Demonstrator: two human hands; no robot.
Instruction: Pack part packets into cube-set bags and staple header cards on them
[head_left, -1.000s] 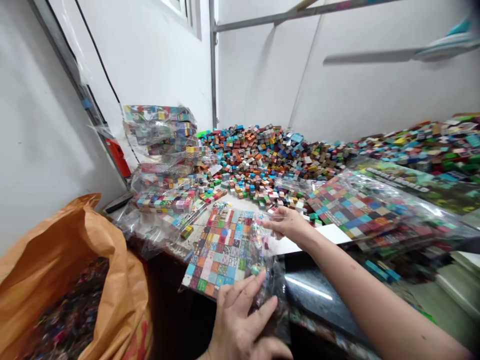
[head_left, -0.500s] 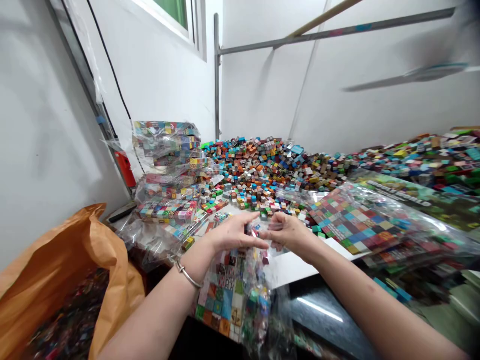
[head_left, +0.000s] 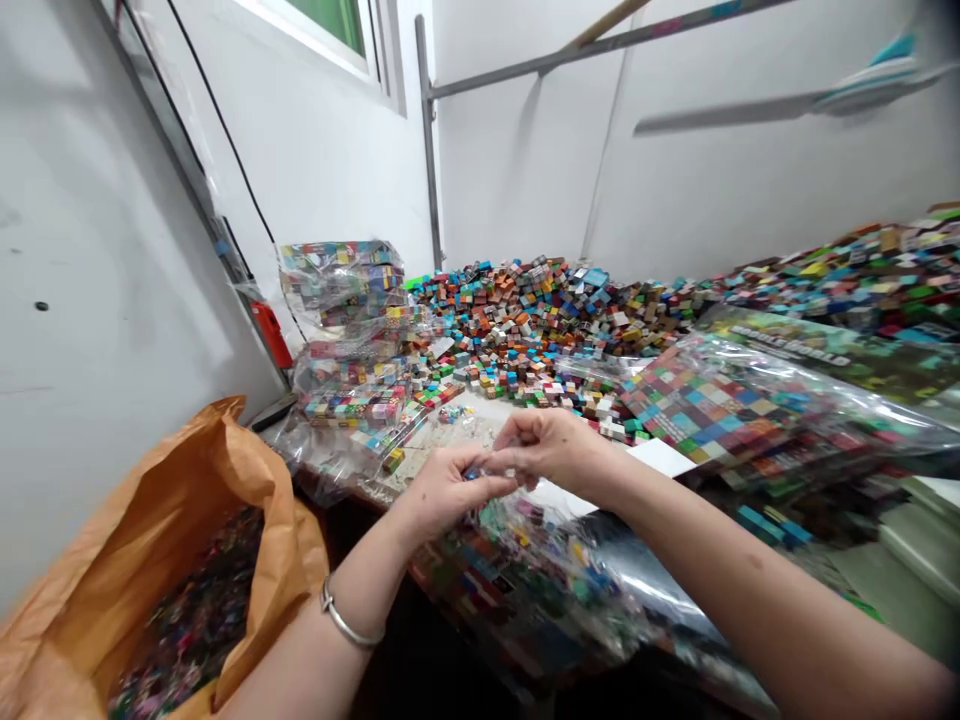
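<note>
My left hand (head_left: 448, 490) is closed, thumb and fingers pinching the top of a clear plastic bag (head_left: 525, 590). Fingertips of my right hand (head_left: 561, 450) meet it there, also closed on the bag's edge. Colourful small pieces and a block of printed squares show through the film below, blurred by motion. A small blue bit shows at the left fingertips; its kind I cannot make out. Just beyond my hands a small packet (head_left: 456, 413) lies on the pale table top (head_left: 484, 408), with a yellow box (head_left: 393, 460) to the left.
A heap of tiny colourful boxes (head_left: 517, 310) rises against the wall. Film-wrapped stacks (head_left: 349, 370) stand at left. An open orange sack (head_left: 277, 500) of small packets is at lower left. Bagged printed sheets (head_left: 697, 400) and a white card (head_left: 660, 455) lie at right.
My hands have come together, the left closing from a spread thumb and fingers. The bag beneath them has swung and tilted toward the right. The view has shifted slightly.
</note>
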